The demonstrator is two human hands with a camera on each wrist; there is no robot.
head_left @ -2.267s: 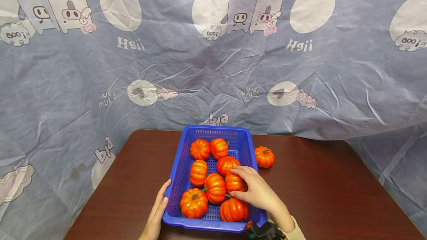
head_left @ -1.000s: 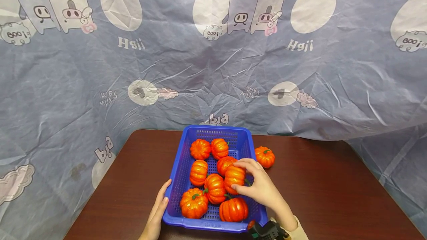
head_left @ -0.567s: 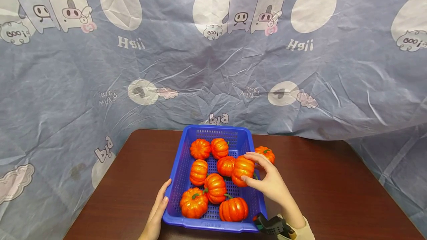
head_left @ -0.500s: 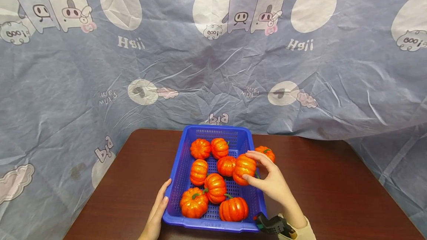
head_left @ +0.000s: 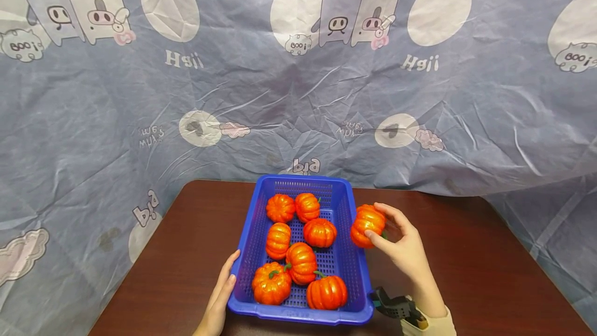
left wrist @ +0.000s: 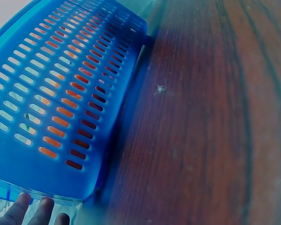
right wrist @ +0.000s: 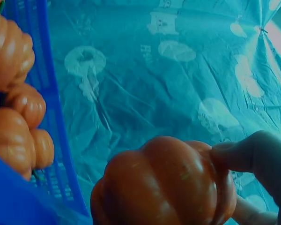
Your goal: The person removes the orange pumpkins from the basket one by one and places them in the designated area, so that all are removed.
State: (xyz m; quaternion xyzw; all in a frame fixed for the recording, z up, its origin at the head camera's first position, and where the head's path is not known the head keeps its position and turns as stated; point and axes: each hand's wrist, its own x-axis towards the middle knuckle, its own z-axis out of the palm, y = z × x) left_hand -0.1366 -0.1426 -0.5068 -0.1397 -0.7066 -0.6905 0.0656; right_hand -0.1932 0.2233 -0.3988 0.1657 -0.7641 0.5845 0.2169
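Held pumpkin [head_left: 361, 226]: glossy orange, deeply ribbed, squat, green-stemmed; right of centre in the head view's lower half.
Right hand [head_left: 407, 245]: thumb and fingers clamped on that pumpkin.
Basket [head_left: 289, 315]: blue, perforated, lower centre, containing seven pumpkins [head_left: 301, 263].
Left hand [head_left: 216, 299]: fingers straight, slightly apart, against its left side.

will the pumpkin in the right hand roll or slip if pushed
The pumpkin would probably roll unevenly, being round but ribbed. It looks glossy, so may be slippery. Likely light: the right hand alone holds it.
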